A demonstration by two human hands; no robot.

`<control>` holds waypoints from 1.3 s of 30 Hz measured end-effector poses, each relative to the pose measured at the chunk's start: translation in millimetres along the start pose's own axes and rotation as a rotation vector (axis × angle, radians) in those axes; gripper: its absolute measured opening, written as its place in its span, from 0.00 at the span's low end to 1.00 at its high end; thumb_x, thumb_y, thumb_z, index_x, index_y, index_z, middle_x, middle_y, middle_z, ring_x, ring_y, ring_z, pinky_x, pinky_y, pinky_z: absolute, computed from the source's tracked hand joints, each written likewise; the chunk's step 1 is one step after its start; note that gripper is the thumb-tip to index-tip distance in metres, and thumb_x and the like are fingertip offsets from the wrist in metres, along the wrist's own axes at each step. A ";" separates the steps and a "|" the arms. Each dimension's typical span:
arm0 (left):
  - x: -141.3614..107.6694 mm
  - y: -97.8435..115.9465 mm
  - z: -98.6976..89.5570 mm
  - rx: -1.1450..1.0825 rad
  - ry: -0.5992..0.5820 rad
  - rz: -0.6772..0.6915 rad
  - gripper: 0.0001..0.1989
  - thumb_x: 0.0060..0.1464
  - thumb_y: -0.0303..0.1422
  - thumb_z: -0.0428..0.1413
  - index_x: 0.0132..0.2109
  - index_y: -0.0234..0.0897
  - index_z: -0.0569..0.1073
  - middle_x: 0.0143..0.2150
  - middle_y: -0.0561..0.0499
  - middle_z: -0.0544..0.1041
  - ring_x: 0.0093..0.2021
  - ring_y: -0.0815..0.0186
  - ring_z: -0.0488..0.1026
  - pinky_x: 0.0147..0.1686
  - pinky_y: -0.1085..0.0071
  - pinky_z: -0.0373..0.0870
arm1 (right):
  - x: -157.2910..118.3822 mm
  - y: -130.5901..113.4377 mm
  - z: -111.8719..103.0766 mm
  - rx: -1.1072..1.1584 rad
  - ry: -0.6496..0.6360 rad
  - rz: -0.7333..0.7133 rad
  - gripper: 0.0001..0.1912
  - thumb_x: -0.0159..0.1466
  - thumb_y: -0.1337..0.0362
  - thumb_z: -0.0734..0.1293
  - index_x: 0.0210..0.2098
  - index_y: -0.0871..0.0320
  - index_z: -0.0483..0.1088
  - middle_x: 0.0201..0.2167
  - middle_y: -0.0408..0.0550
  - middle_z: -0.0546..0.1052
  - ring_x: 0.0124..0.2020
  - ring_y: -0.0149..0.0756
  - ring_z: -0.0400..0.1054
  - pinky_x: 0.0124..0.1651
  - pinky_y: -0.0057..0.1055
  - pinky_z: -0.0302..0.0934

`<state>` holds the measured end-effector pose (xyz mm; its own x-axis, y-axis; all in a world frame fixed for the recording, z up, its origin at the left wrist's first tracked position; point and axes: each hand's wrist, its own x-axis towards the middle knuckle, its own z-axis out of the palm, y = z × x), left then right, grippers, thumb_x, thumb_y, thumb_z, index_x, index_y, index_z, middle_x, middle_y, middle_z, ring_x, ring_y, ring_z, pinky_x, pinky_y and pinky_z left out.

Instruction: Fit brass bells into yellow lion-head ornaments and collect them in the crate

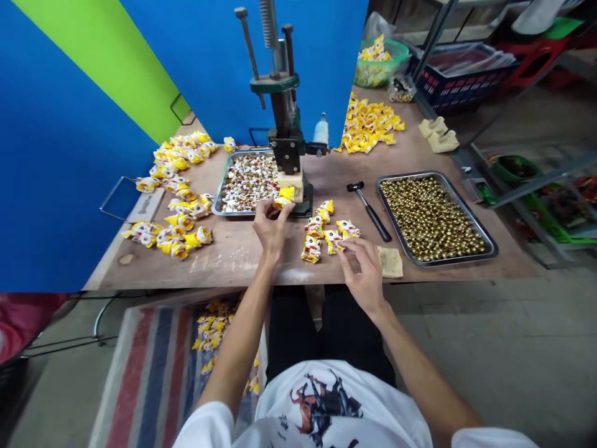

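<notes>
**Left hand pinches a yellow-and-white wrapped piece at the green cast-metal hand press**

Both forearms rise from the bottom of the view: the left from 7 o'clock with its wrist bent, the right from 5 o'clock and angled inward. The left thumb and fingertips press together on the piece just before the press's base, a close, steady hold suited to something so small. The right hand lies open, its fingers spread and lightly curved, just beside a small cluster of matching wrapped pieces at 11 o'clock. Near it sits a tan fabric pad. Farther out, a black-handled hammer lies at 1 o'clock, before a steel tray of brass-coloured beads. A steel tray of red-and-white pieces sits at 11 o'clock.
</notes>
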<state>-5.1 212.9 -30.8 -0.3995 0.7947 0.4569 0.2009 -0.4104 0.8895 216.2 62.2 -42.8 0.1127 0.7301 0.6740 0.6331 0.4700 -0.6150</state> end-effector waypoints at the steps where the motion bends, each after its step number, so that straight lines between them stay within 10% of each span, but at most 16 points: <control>1: 2.0 -2.5 5.5 0.077 0.001 0.047 0.20 0.57 0.38 0.75 0.52 0.40 0.79 0.51 0.47 0.85 0.50 0.59 0.83 0.56 0.62 0.80 | -0.8 0.5 -2.4 0.003 0.010 -0.002 0.11 0.79 0.65 0.70 0.58 0.52 0.80 0.54 0.53 0.82 0.59 0.47 0.76 0.65 0.49 0.70; 8: 6.0 -15.8 35.7 0.374 -0.010 0.275 0.15 0.64 0.36 0.71 0.55 0.40 0.81 0.53 0.43 0.84 0.56 0.52 0.79 0.64 0.53 0.74 | -8.3 4.2 -18.2 0.055 0.045 0.050 0.12 0.78 0.69 0.70 0.58 0.51 0.80 0.53 0.52 0.82 0.57 0.46 0.77 0.64 0.49 0.71; 24: 2.8 -12.4 45.0 0.319 0.062 0.136 0.17 0.66 0.36 0.68 0.56 0.36 0.75 0.54 0.41 0.84 0.55 0.56 0.84 0.60 0.59 0.81 | -31.0 14.9 -42.1 0.241 0.079 0.111 0.14 0.78 0.71 0.68 0.58 0.51 0.81 0.52 0.54 0.82 0.56 0.45 0.79 0.62 0.46 0.77; 29: 7.5 -11.2 36.5 0.306 -0.037 0.109 0.20 0.63 0.44 0.69 0.53 0.38 0.73 0.54 0.41 0.82 0.56 0.56 0.84 0.62 0.56 0.81 | -39.0 26.3 -59.3 0.196 0.085 0.177 0.13 0.78 0.67 0.68 0.57 0.50 0.82 0.51 0.54 0.83 0.55 0.47 0.80 0.62 0.49 0.79; 39: 0.2 -22.8 15.1 0.188 -0.041 0.065 0.24 0.57 0.30 0.60 0.60 0.39 0.69 0.59 0.38 0.81 0.59 0.58 0.83 0.69 0.54 0.77 | -40.4 40.6 -68.7 0.168 0.110 0.152 0.14 0.77 0.69 0.70 0.58 0.50 0.82 0.52 0.53 0.83 0.55 0.47 0.81 0.60 0.48 0.81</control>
<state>3.7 229.1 -50.8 -0.3445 0.7881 0.5101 0.3900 -0.3741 0.8414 290.0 17.7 -66.9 0.2856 0.7443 0.6037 0.4674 0.4418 -0.7658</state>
